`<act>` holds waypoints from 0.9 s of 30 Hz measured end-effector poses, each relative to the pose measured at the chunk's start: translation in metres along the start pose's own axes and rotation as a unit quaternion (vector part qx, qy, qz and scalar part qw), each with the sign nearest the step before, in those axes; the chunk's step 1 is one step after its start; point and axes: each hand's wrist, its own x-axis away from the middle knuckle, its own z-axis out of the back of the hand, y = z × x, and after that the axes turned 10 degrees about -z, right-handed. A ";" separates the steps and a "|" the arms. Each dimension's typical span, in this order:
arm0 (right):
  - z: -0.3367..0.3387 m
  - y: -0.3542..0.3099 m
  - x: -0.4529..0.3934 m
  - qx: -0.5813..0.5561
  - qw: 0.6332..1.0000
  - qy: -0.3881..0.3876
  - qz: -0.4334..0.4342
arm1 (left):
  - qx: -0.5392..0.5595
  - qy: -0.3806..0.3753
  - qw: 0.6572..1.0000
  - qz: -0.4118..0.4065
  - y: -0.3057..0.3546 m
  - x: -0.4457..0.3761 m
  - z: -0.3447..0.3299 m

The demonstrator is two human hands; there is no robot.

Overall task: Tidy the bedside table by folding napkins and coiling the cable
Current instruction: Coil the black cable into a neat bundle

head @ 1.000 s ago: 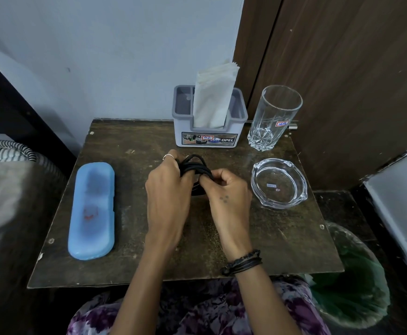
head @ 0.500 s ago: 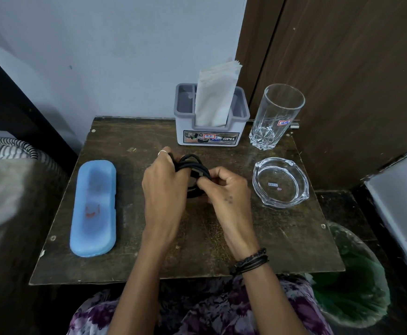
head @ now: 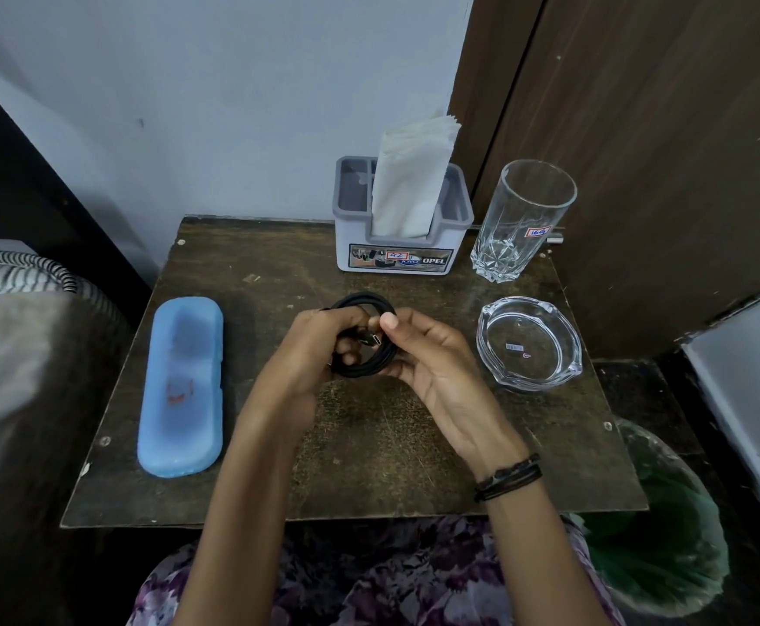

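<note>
Above the dark bedside table [head: 369, 467], left hand [head: 319, 350] grips the coiled cable [head: 371, 361] while right hand [head: 432, 359] pinches its plug end, probably to tuck it; napkins [head: 409, 178] stand folded in the holder [head: 400, 246] behind

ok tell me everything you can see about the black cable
The black cable is thin and matte, wound into a small round coil of several loops. It is held above the middle of the wooden table, between both hands: the left hand grips its left side, the right hand pinches its right side, thumb on top. One metal-tipped plug end lies inside the ring.
</note>
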 end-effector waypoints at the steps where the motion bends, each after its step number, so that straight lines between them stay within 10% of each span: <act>1: 0.000 0.002 -0.001 0.006 1.000 0.023 0.020 | 0.021 -0.005 1.000 0.010 -0.001 0.000 0.000; 9: 0.008 0.000 0.000 0.307 0.914 0.136 0.227 | 0.145 -0.042 0.986 0.065 -0.005 -0.001 -0.004; 16: 0.018 -0.007 0.005 0.233 0.962 0.034 0.138 | 0.215 -0.070 0.971 0.079 -0.001 0.002 0.001; 27: 0.007 0.004 0.001 0.178 0.941 0.204 0.203 | 0.142 -0.115 0.983 0.022 -0.001 0.002 -0.005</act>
